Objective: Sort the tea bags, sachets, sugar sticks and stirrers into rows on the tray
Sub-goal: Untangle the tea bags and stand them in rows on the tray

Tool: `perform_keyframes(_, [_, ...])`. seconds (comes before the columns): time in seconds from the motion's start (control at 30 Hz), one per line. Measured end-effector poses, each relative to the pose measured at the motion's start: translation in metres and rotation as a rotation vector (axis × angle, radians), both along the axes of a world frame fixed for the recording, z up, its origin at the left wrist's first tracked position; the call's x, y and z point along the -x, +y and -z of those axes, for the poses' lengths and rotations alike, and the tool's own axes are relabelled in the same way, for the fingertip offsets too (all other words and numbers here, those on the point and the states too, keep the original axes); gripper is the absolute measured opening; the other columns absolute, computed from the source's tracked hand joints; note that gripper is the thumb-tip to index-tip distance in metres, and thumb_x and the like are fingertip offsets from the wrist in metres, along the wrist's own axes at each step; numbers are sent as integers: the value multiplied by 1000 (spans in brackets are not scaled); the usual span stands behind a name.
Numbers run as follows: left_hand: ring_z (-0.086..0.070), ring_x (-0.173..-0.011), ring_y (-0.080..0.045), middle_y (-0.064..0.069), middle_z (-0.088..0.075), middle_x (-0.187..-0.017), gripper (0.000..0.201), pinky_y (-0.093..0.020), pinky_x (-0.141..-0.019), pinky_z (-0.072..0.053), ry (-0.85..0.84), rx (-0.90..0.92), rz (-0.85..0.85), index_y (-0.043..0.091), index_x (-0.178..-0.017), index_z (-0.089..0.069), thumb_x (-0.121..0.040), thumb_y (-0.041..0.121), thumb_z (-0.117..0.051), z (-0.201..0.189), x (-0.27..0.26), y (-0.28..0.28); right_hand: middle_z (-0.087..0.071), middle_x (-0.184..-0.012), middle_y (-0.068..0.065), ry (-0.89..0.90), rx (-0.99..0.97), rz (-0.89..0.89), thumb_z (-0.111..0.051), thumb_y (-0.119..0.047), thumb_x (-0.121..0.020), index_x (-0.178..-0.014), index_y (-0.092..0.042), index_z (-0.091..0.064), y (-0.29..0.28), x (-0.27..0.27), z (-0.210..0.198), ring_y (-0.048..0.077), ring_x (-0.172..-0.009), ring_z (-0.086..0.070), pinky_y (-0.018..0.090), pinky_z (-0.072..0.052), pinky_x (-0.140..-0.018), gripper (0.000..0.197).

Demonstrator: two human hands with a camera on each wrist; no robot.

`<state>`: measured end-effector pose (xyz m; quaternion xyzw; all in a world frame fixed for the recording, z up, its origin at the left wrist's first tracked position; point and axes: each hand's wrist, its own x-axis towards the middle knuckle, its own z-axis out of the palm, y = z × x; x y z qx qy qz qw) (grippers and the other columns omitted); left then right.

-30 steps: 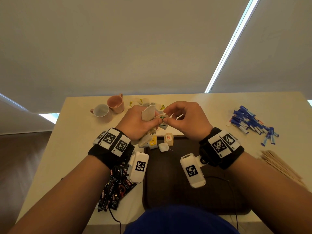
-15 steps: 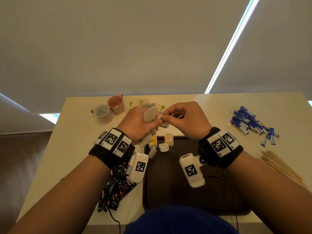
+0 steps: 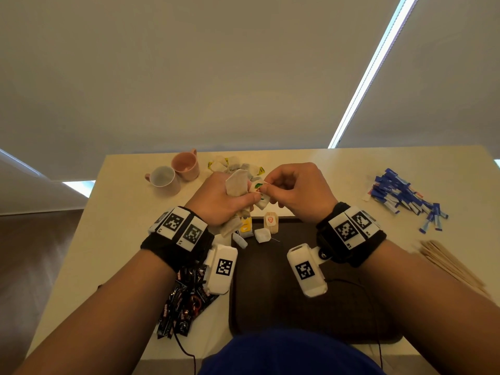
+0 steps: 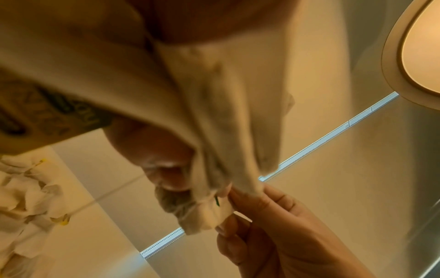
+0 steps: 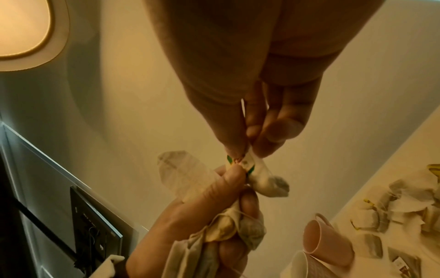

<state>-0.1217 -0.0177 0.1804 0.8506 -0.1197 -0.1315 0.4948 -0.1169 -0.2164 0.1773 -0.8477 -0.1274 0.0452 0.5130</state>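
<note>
Above the twelve o'clock edge of the dark brown rectangular tray (image 3: 273,299), the left hand (image 3: 220,197) clutches a bunch of pale paper tea bags (image 3: 237,183). The right hand (image 3: 297,192) fingers (image 5: 256,129) pinch one tea bag's green-printed tag (image 3: 256,186). Tangled strings may drag several bags out or tear the paper.

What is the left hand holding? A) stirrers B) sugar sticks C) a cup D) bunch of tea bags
D: the left hand grips a bunch of tea bags, while the sugar sticks, stirrers and cups lie on the table.
</note>
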Motion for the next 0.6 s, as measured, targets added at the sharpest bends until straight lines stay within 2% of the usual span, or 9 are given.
perform_keyframes(0.1, [-73, -69, -18, 0, -74, -72, 14, -45, -72, -61, -7, 7, -7, 25, -78, -68, -90, 19, -73, -2, 0, 0, -72, -69, 2, -5, -15, 6, -76, -20, -85, -87, -11, -73, 0, -1, 0, 9, -55, -66, 17, -51, -54, 10])
perform_keyframes(0.27, [-70, -69, -19, -3, -73, -71, 21, -33, -67, -57, 22, 33, 20, 22, -84, -72, -95, 7, -62, -5, 2, 1, -73, -72, 3, 3, -13, 18, -76, -21, -85, -89, -10, -73, -2, -3, 2, 10, -57, -67, 15, -50, -55, 12])
perform_keyframes(0.4, [-70, -68, -14, 1, -73, -69, 26, -38, -74, -58, -5, 7, 5, 28, -78, -70, -93, 7, -64, -2, 1, 0, -72, -73, 3, -12, 2, 9, -76, -19, -85, -89, -12, -73, -3, -2, 2, 13, -60, -67, 19, -53, -57, 9])
perform_keyframes(0.6, [-72, -68, -16, 0, -74, -71, 18, -37, -70, -60, -22, -6, 0, 24, -78, -69, -89, 10, -72, 3, 0, 0, -70, -72, 0, -38, 40, 2, -75, -16, -85, -88, -18, -72, -5, -1, 2, 17, -61, -67, 30, -59, -62, 5])
